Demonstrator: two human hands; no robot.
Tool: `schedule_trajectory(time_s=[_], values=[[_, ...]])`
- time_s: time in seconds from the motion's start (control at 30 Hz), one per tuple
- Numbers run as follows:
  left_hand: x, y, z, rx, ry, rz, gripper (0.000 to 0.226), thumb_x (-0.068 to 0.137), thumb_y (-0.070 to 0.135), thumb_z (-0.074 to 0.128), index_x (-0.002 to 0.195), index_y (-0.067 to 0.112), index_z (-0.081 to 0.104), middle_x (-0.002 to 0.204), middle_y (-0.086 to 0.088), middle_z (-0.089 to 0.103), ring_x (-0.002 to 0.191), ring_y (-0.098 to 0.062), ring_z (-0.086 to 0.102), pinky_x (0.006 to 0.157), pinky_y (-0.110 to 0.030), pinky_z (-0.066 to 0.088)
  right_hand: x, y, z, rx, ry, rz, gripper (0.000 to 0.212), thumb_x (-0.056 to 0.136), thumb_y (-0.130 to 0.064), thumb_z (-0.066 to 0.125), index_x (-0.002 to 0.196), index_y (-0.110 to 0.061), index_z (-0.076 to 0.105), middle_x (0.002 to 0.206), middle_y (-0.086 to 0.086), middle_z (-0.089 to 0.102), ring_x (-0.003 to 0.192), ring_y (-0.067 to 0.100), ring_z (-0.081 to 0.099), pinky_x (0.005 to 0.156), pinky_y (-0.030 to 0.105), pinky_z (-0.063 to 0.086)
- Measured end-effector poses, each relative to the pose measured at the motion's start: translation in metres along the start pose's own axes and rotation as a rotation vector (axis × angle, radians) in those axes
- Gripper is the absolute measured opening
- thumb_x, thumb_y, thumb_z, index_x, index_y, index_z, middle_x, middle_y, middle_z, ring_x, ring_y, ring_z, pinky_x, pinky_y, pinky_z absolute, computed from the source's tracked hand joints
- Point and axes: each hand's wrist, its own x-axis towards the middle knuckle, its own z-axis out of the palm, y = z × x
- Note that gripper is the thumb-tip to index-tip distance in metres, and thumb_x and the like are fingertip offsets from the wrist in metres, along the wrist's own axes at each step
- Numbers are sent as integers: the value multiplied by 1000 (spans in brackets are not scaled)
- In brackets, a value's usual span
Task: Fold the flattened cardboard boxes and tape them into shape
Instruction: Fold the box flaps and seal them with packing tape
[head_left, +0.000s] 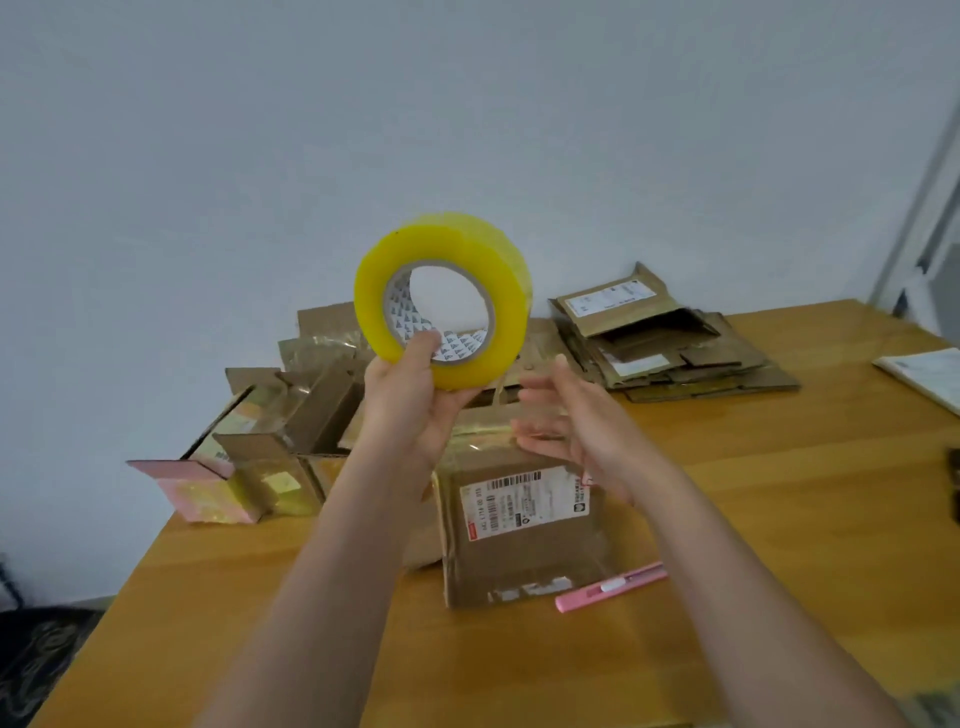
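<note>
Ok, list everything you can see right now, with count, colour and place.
tape roll: one, yellow, held up above the box
cardboard box: one, brown with a white label, table centre
utility knife: one, pink, right of the box
flattened boxes: one stack, brown, far right
folded boxes: several, brown and pink, far left
papers: white, right edge
table: one, wooden
left hand: grips the tape roll
right hand: fingers straight, at the tape strip over the box
</note>
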Motion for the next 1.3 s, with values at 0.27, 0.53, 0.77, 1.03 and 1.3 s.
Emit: schedule_trajectory(time_s=[0.27,0.53,0.77,1.03,1.3], values=[[22,-35,19,-37,-62,-73,16,99,3,50,106,15,58,105,-13,70,93,-29,71,72,-52,59,1,4,-14,329,12,122,46,100,-39,45,106,3,64,113,17,69,104,29,69,86,43,59],[23,-34,11,37,-15,-31,15,99,5,52,103,16,61,102,-11,72,93,-27,72,68,-46,60,4,5,-23,421,119,79,8,98,-11,54,98,-3,56,104,19,72,93,29,72,73,39,62],[11,-53,-16,278,78,3,17,99,9,53,97,23,61,103,-7,70,100,-24,68,74,-40,60,9,5,-30,84,173,110,5,97,0,52,100,-1,56,90,18,72,78,23,74,63,27,60],[8,-60,-25,261,131,34,26,99,10,54,124,16,60,111,-7,70,103,-24,68,81,-48,59,21,-2,-64,-224,342,5,6,96,-3,57,96,1,61,82,10,73,62,11,69,57,19,54],[5,-74,-25,375,199,242,18,97,14,59,113,21,63,94,-2,69,95,-27,67,88,-62,53,37,23,-53,-321,473,-10,7,95,-6,60,89,-8,58,86,4,71,57,-4,63,55,16,48]])
